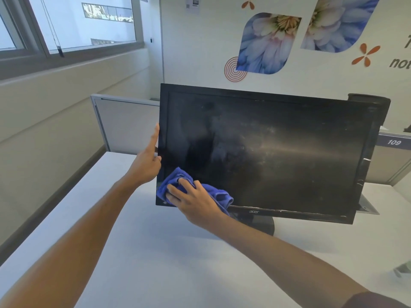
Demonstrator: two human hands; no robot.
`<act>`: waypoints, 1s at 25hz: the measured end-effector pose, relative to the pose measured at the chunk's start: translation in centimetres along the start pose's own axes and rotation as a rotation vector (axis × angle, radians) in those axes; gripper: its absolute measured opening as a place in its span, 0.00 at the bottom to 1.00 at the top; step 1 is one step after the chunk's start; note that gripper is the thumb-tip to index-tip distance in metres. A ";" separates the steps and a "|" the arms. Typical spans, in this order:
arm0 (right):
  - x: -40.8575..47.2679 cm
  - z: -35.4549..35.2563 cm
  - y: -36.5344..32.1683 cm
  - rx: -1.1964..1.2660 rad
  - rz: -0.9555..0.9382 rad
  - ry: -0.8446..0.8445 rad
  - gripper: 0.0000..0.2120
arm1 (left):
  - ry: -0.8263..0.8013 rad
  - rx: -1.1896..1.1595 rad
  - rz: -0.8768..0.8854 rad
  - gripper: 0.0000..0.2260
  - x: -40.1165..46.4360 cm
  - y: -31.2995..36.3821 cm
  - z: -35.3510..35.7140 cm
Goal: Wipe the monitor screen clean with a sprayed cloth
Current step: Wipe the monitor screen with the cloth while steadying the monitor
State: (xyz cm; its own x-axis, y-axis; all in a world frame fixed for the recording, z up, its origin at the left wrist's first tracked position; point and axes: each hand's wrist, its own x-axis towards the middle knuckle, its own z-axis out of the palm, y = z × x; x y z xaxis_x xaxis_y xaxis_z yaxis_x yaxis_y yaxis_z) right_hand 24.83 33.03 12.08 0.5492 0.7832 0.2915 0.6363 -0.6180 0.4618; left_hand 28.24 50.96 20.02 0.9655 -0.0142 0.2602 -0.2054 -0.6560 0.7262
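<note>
A black monitor (278, 147) stands on a white desk (138, 252), its dark screen streaked and dusty across the middle and right. My left hand (148, 162) holds the monitor's left edge, index finger straight up along the bezel and thumb on the front of the frame. My right hand (193, 200) presses a crumpled blue cloth (220, 195) against the screen's lower left corner, fingers spread over the fabric. Part of the cloth is hidden under that hand.
The monitor's round black base (260, 223) sits on the desk behind my right wrist. Grey cubicle partitions (124, 123) stand behind the desk, one to the right labelled 109. A window fills the upper left wall. A dark object (403, 271) lies at the desk's right edge.
</note>
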 end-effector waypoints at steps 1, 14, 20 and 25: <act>-0.3 0.0 -0.3 0.002 -0.009 -0.018 0.23 | 0.006 0.001 0.001 0.36 -0.1 0.1 0.1; 7.7 -6.8 11.7 -0.146 0.269 0.180 0.27 | -0.016 -0.008 0.001 0.37 0.0 1.0 0.0; 8.8 -8.0 15.0 -0.067 0.224 0.157 0.30 | 0.018 0.029 -0.012 0.35 -0.7 1.2 0.4; 4.1 -5.5 13.7 0.014 0.106 0.103 0.30 | 0.057 0.117 0.082 0.37 -1.4 1.1 1.3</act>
State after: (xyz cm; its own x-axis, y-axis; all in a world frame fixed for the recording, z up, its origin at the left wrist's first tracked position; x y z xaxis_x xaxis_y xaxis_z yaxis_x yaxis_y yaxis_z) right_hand 32.78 28.11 24.21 0.5556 0.7156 0.4233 0.5856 -0.6982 0.4118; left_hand 26.88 49.29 19.66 0.9347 -0.0308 0.3541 -0.2601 -0.7382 0.6224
